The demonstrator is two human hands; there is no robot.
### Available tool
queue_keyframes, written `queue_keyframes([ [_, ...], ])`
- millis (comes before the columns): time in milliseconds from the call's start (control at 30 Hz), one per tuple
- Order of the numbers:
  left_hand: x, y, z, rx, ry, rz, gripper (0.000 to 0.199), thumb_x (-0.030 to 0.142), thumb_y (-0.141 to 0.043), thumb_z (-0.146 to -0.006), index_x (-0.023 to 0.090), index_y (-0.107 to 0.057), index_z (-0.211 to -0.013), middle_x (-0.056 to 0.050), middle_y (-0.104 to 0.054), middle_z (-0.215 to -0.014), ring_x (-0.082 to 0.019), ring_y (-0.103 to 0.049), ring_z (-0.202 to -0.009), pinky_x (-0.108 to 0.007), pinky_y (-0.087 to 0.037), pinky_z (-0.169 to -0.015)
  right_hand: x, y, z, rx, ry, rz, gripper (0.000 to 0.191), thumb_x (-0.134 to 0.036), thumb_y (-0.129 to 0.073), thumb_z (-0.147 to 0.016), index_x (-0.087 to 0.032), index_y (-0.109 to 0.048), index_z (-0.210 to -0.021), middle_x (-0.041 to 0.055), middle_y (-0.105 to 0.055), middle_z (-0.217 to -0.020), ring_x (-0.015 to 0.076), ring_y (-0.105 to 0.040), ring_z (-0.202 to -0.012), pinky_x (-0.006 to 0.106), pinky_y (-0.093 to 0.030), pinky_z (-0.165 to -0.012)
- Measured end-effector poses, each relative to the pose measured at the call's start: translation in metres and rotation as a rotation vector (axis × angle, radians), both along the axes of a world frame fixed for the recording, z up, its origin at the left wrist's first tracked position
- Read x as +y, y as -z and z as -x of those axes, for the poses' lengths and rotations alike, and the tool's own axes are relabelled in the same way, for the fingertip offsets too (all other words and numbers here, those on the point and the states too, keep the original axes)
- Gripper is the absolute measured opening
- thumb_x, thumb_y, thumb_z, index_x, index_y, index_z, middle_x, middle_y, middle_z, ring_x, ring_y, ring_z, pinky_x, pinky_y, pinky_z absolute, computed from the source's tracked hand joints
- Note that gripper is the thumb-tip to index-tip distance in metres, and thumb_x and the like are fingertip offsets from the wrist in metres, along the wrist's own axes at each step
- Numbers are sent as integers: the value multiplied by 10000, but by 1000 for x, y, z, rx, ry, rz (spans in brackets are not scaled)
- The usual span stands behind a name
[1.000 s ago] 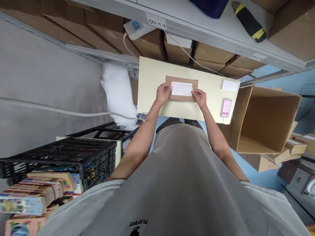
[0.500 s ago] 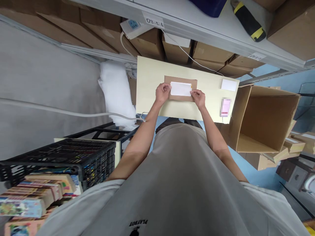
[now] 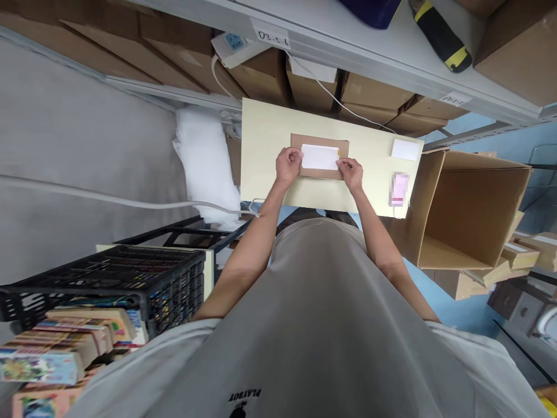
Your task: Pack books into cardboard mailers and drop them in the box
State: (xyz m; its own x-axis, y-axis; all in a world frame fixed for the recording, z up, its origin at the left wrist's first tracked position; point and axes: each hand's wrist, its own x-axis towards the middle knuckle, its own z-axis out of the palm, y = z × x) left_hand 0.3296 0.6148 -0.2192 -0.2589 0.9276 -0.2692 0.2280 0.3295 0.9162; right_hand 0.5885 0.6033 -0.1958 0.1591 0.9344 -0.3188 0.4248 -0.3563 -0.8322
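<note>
A white rectangular sheet (image 3: 319, 157) lies over a flat brown cardboard piece (image 3: 319, 139) on the pale yellow tabletop (image 3: 263, 133). My left hand (image 3: 289, 165) pinches the sheet's left edge between closed fingertips, over the cardboard's left end. At the opposite edge, my right hand (image 3: 350, 173) pinches the lower right corner, just under a small orange mark. Brown cardboard shows around the sheet on all sides. On the right part of the tabletop are a white paper stack or box (image 3: 405, 150) and a pink blurred item (image 3: 398, 190).
An open cardboard box (image 3: 474, 209) stands right of the tabletop. Behind is a metal shelf (image 3: 348, 58) with cartons below it and a black-yellow tool (image 3: 441, 36) on it. White wrap (image 3: 206, 162) hangs at left, above a black crate (image 3: 104, 270). A cable (image 3: 130, 200) crosses near my left forearm.
</note>
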Motion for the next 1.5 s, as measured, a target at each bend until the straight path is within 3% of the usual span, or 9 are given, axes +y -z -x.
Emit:
queue_keyframes([
  [467,-2,-6,-1,39,26,6,117,331,-778,-966,259,-729,-887,-49,-742,-955,-191,-627,-819,-361,-593,-865,0,-4,3,-8,24,7,346,-570,-818,-979,-226,-857,-974,34,-700,-916,193,-606,-844,388,-615,-931],
  [667,-5,-9,-1,59,36,-1,62,219,-745,-943,249,-732,-890,-52,-733,-972,-185,-613,-822,-369,-582,-895,0,-3,4,-45,15,7,371,-581,-790,-995,-217,-859,-994,37,-695,-932,188,-616,-852,377,-617,-914],
  [933,-2,-8,0,41,36,-1,55,264,-771,-939,250,-727,-908,-61,-758,-994,-200,-629,-860,-380,-584,-923,1,-3,7,-6,64,7,262,-471,-833,-977,-211,-870,-974,16,-669,-897,179,-592,-826,376,-607,-932],
  [1200,-2,-11,-2,44,20,-3,68,191,-749,-925,243,-732,-885,-52,-745,-967,-191,-623,-847,-358,-574,-886,-1,1,5,-18,33,-17,375,-586,-797,-994,-218,-862,-1007,37,-679,-933,194,-620,-854,394,-616,-944],
  [1500,-3,-11,2,33,50,-4,65,243,-769,-936,251,-727,-886,-52,-743,-971,-191,-617,-835,-374,-582,-897,0,2,5,-64,2,-28,265,-477,-789,-1009,-218,-846,-1023,25,-659,-930,191,-623,-855,362,-591,-928],
])
